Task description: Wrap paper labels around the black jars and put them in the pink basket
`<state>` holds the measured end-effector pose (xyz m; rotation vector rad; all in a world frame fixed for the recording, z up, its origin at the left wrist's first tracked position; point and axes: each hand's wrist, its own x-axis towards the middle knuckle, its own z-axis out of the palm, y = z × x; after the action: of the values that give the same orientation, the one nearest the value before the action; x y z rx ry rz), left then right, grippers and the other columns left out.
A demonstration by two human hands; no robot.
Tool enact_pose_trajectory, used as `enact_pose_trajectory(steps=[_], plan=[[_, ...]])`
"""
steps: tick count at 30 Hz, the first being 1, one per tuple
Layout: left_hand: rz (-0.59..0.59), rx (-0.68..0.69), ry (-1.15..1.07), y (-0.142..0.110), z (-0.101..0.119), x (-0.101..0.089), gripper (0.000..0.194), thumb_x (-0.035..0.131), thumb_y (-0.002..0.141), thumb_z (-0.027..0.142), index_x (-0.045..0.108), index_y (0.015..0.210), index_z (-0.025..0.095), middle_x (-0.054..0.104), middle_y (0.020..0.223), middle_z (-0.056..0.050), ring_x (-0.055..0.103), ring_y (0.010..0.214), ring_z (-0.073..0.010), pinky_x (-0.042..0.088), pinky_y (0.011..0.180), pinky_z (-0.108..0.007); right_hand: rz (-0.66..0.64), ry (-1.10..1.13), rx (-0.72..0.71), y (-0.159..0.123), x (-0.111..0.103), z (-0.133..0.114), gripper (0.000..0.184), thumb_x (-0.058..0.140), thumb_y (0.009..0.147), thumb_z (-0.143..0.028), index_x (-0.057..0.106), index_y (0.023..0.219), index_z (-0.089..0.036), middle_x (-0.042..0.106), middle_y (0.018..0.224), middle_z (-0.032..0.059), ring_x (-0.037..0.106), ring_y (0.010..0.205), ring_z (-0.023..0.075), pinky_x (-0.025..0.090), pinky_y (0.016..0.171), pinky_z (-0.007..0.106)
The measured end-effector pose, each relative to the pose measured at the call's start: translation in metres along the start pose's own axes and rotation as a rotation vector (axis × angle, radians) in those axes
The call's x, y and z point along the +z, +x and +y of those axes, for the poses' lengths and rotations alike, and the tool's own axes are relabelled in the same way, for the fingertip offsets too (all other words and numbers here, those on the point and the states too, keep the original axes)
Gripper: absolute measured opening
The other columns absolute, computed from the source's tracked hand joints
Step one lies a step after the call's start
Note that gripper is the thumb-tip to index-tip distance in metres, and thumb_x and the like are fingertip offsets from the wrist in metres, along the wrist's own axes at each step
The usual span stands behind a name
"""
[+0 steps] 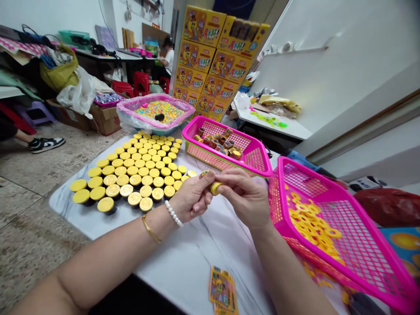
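Note:
Over the middle of the white marbled table (190, 253), both hands meet on a small yellow-ended container (215, 188). My left hand (192, 197), with a pearl bracelet at the wrist, is closed around its body, which is mostly hidden. The fingertips of my right hand (247, 197) pinch its yellow end. Rows of dark cups with yellow lids (127, 170) stand upright left of my hands. Printed yellow wrappers (223, 291) lie flat near the table's front edge. To the right, a pink basket (356, 197) holds yellow rings (311, 223).
Behind my hands, another pink basket (226, 127) contains small labelled containers (219, 142). A plastic-lined tub (121, 111) of colourful beads (160, 109) stands at the back left. Stacked yellow cartons (210, 61) rise beyond. A person (169, 59) sits in the background; another's shoe (46, 143) shows left.

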<state>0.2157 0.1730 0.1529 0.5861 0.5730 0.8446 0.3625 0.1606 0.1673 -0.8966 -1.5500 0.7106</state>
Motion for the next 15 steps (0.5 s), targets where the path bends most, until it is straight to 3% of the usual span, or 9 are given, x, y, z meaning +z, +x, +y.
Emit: enact_pose_trajectory(steps=[4, 7, 11, 15], plan=[[-0.055, -0.08, -0.031, -0.0014, 0.0009, 0.0001, 0.05, 0.054, 0.092, 0.055, 0.055, 0.064, 0.014, 0.052, 0.039, 0.004, 0.027, 0.019, -0.0029, 0.012, 0.024, -0.017, 0.015, 0.153, 0.015, -0.0017, -0.0024, 0.0055, 0.01, 0.084, 0.074, -0.023, 0.08, 0.081, -0.03, 0.061, 0.084, 0.0002, 0.066, 0.062, 0.0124, 0.061, 0.049, 0.027], [-0.065, -0.025, -0.008, -0.0031, 0.0023, 0.0004, 0.043, 0.059, 0.091, 0.049, 0.054, 0.066, 0.015, 0.048, 0.036, 0.006, 0.025, 0.019, -0.0033, 0.013, 0.023, -0.017, 0.034, 0.263, 0.083, -0.0025, -0.0008, 0.0071, 0.01, 0.083, 0.075, -0.024, 0.078, 0.082, -0.029, 0.058, 0.085, -0.0017, 0.066, 0.056, 0.0107, 0.063, 0.048, 0.028], [-0.03, 0.035, 0.025, -0.0035, 0.0027, 0.001, 0.045, 0.068, 0.082, 0.059, 0.055, 0.073, 0.016, 0.047, 0.036, 0.008, 0.024, 0.02, -0.0029, 0.014, 0.024, -0.015, -0.031, 0.121, 0.08, -0.001, 0.0022, 0.0017, 0.02, 0.085, 0.072, -0.028, 0.079, 0.092, -0.028, 0.062, 0.084, 0.0003, 0.066, 0.066, 0.0124, 0.064, 0.057, 0.028], [-0.013, -0.051, -0.019, -0.0014, 0.0019, 0.0012, 0.049, 0.059, 0.088, 0.059, 0.053, 0.067, 0.015, 0.048, 0.037, 0.006, 0.023, 0.02, -0.0019, 0.012, 0.024, -0.015, 0.054, 0.06, 0.013, -0.0005, 0.0019, 0.0021, 0.01, 0.085, 0.071, -0.032, 0.08, 0.077, -0.027, 0.058, 0.075, 0.0004, 0.062, 0.062, 0.0128, 0.06, 0.049, 0.027]])
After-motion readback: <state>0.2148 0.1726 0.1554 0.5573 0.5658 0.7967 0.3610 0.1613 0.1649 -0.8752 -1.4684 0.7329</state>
